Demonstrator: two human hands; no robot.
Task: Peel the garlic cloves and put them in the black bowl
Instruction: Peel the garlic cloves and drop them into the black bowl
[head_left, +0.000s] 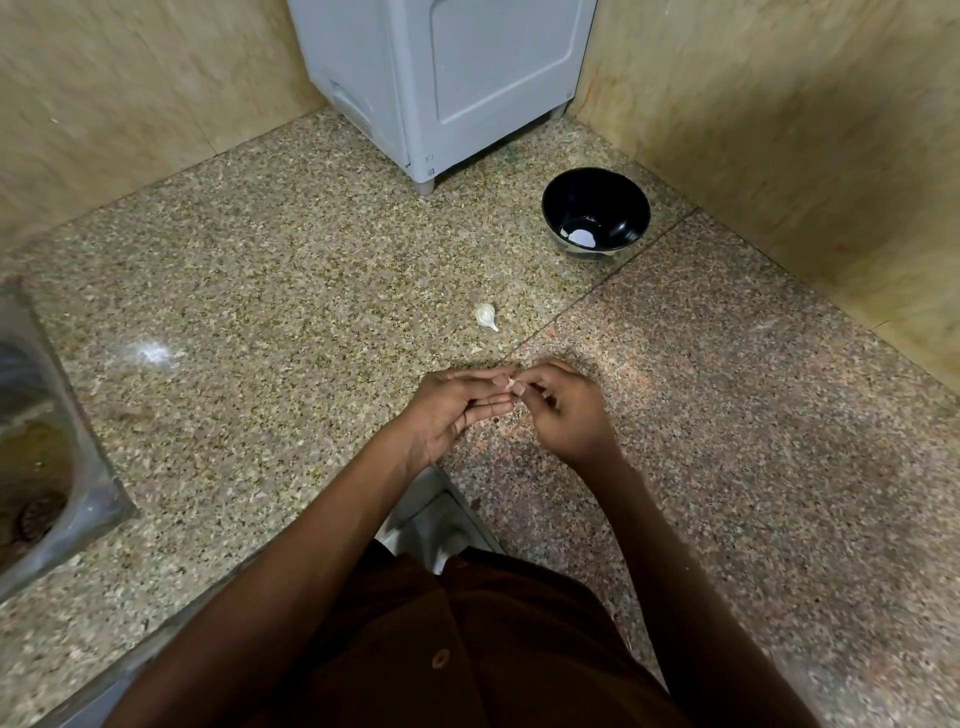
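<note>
place: home kitchen | worktop: a speckled granite worktop (270, 291) is being shown running into a corner | walls: beige stone-look wall panels (779, 130) are being seen behind | sink: a steel sink (47, 467) is being shown at left | appliance: a grey-white appliance (441, 78) is being kept in the corner

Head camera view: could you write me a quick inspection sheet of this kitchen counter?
Surface: speckled granite counter.
Job's things: black bowl near the right wall, something white inside; one garlic clove lying on the counter; a small clove between the fingertips.
Clutter: nothing seen.
Hands: left hand and right hand pinch the small clove together.
Cables: nothing seen.
Surroundings: grey appliance in the corner, steel sink at left.
</note>
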